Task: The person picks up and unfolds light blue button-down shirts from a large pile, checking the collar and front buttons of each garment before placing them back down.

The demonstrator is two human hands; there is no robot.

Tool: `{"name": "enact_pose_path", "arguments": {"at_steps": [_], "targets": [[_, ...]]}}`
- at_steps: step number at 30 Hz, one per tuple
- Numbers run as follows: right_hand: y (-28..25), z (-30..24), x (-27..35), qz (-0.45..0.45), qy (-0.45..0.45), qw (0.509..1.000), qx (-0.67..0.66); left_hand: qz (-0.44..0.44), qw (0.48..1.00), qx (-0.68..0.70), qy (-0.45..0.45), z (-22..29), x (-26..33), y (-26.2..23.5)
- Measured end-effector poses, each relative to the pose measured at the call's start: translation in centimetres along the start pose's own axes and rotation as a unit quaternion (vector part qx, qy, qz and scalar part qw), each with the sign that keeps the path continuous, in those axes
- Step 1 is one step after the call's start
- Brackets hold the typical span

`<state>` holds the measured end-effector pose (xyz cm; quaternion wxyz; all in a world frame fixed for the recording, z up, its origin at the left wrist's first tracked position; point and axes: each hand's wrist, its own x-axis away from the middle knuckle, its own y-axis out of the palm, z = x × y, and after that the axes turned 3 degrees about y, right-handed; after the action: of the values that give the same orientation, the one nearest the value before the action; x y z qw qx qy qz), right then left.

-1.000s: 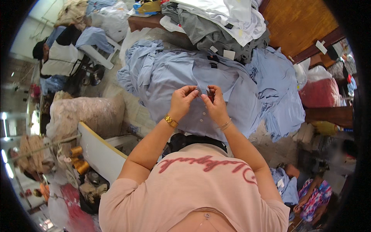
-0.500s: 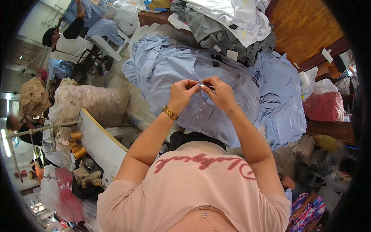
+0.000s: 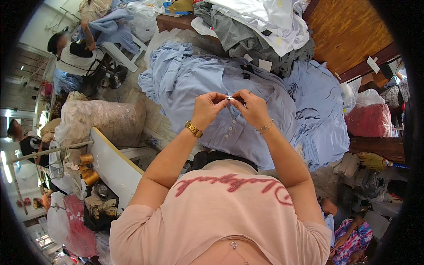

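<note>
A light blue shirt point(image 3: 251, 137) with a row of white buttons down its placket lies spread in front of me. My left hand point(image 3: 209, 107) pinches the placket near its upper end, thumb against fingertips. Close against it, my right hand point(image 3: 251, 108) is closed on a small dark and silver metal tool point(image 3: 229, 98), whose kind I cannot make out. The fingertips of both hands almost meet over the cloth and hide most of the tool. Further light blue shirts point(image 3: 322, 115) lie in a heap under and beside this one.
Grey garments point(image 3: 240, 37) and white garments point(image 3: 278, 22) are piled beyond the shirts. To the left stand a white sewing table point(image 3: 110, 159), gold thread cones point(image 3: 89, 170) and a big plastic-wrapped bundle point(image 3: 106, 119). A co-worker point(image 3: 77, 55) handles blue cloth at the upper left.
My hands stay almost in place, with the fingertips shifted slightly at the placket and less of the tool showing. The co-worker at the upper left has lowered an arm.
</note>
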<state>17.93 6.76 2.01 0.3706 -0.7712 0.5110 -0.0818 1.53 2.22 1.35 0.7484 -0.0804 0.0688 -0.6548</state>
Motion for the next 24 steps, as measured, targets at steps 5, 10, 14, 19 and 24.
{"name": "enact_pose_path", "arguments": {"at_steps": [5,10,14,19,24], "targets": [[-0.1,0.0,-0.1,-0.014,0.031,0.999,-0.017,-0.002,1.0,-0.014,0.007,0.2,0.0,0.1],[0.1,0.1,0.0,-0.009,0.035,0.999,-0.012,0.005,1.0,-0.02,-0.003,-0.2,-0.1,0.2],[0.2,-0.1,0.1,-0.024,0.056,0.998,-0.021,0.004,1.0,-0.029,0.008,-0.5,0.0,0.2],[1.7,2.4,0.4,0.058,0.174,0.956,-0.227,0.0,0.998,-0.055,0.027,-0.1,0.0,0.2],[-0.1,8.0,1.2,0.341,0.268,0.807,-0.401,0.017,0.998,-0.02,-0.062,-2.9,-0.8,-0.6]]}}
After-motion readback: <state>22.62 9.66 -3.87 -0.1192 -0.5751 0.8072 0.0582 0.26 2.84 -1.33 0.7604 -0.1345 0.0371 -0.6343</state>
